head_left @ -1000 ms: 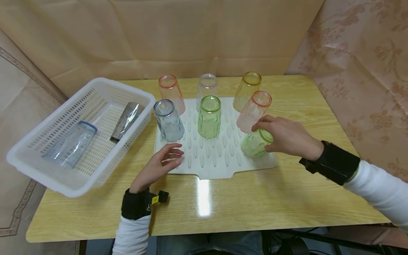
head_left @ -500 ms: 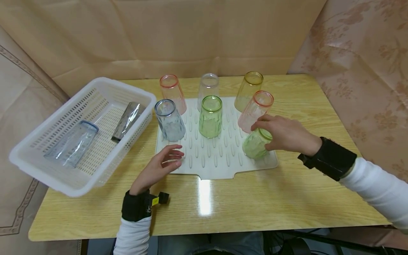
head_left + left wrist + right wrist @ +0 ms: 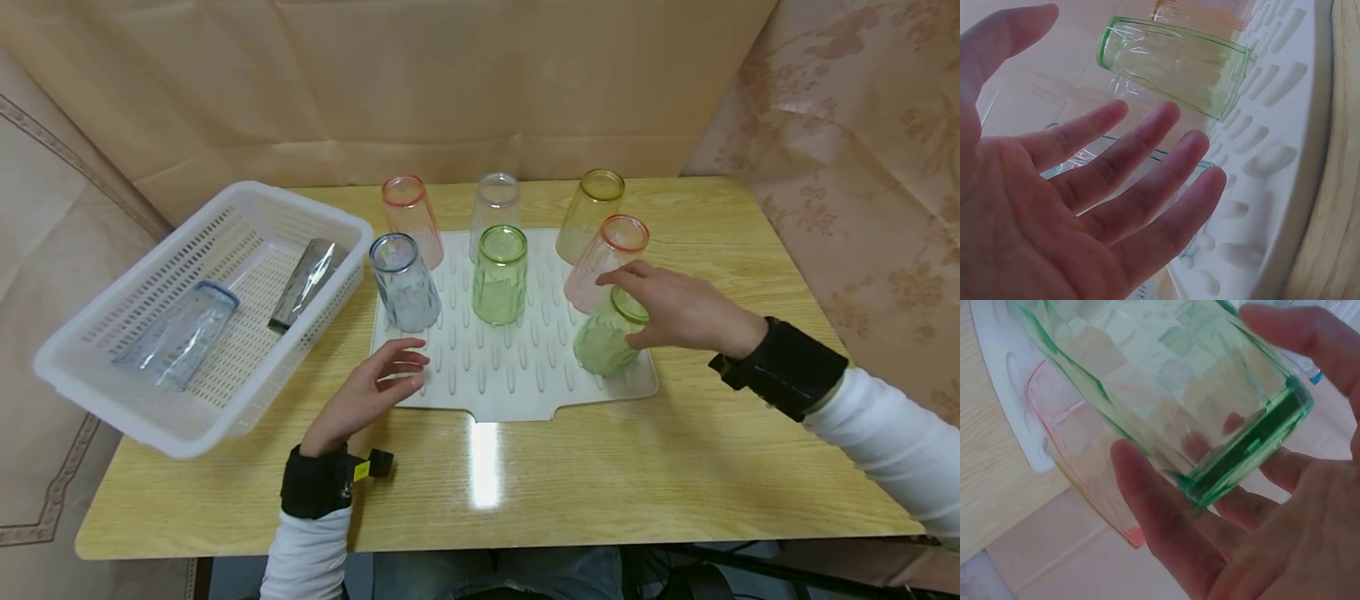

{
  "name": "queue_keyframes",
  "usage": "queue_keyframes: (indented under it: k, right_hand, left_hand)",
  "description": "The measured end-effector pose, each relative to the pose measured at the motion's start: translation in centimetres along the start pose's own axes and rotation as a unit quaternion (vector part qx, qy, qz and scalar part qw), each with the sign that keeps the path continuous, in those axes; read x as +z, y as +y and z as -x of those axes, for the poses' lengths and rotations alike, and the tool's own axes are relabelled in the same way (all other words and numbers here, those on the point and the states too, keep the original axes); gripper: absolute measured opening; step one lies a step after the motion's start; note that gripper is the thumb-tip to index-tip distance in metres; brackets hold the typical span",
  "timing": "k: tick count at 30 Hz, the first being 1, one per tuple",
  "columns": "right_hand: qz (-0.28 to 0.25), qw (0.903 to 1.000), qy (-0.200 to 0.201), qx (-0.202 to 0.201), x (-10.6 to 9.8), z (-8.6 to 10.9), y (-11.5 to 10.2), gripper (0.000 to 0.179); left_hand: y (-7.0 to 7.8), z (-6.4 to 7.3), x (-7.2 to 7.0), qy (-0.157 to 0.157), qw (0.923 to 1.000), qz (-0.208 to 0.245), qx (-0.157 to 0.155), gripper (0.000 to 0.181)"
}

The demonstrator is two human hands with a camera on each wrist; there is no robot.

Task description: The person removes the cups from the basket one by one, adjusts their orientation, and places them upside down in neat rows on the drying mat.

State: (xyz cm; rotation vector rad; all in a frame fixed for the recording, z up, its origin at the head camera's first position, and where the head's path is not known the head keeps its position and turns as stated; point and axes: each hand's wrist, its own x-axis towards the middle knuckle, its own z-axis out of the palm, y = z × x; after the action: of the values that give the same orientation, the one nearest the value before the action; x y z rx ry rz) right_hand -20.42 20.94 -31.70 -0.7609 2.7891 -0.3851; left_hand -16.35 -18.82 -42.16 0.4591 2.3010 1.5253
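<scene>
My right hand (image 3: 686, 312) is at the upturned base of a green glass (image 3: 603, 343), which stands upside down at the front right of the white ridged drying mat (image 3: 517, 383). In the right wrist view its fingers (image 3: 1154, 512) are spread loosely around that base, with the thumb at the far side. My left hand (image 3: 367, 392) hovers at the mat's front left corner, holding nothing, its fingers (image 3: 1166, 194) extended and apart. Nearest to it is an upside-down blue glass (image 3: 405, 287). Another green glass (image 3: 500, 279) stands mid-mat, and a pink glass (image 3: 600, 267) sits behind my right hand.
Along the back stand a red-rimmed glass (image 3: 412, 221), a colourless glass (image 3: 495, 208) and a yellow glass (image 3: 588, 221), all upside down. A white perforated basket (image 3: 195, 437) at left holds a blue-based glass (image 3: 180, 337) and a dark glass (image 3: 307, 283) lying on their sides.
My right hand's fingers have widened around the green glass and risen slightly, and more of its base shows. The glass stands more upright. My left hand stays nearly still.
</scene>
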Motion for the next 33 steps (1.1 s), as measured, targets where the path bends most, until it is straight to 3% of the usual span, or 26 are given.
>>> queue_keyframes:
  k: [4, 9, 19, 29, 33]
  right_hand:
    - [-0.004, 1.0, -0.003, 0.005, -0.1, 0.3, 0.2, 0.083]
    - [-0.003, 0.9999, 0.01, 0.002, -0.3, 0.6, 0.4, 0.085]
    - [0.002, 0.9985, 0.045, -0.03, -1.3, 1.0, -0.6, 0.084]
    - [0.007, 0.9943, 0.073, -0.078, -2.0, 0.6, -2.8, 0.086]
    - [0.007, 0.9931, 0.069, -0.095, -1.8, 0.2, -3.8, 0.083]
  left_hand:
    - [-0.1, 0.2, 0.0, 0.002, 1.0, -0.002, -0.006, 0.047]
    - [0.4, 0.5, -0.5, 0.027, 0.9993, -0.025, 0.002, 0.044]
    - [2.4, 1.8, -2.8, 0.079, 0.9943, -0.058, 0.04, 0.041]
    - [5.2, 3.2, -6.9, 0.165, 0.9743, -0.142, 0.058, 0.034]
    - [5.8, 3.9, -8.7, 0.203, 0.9644, -0.167, 0.032, 0.033]
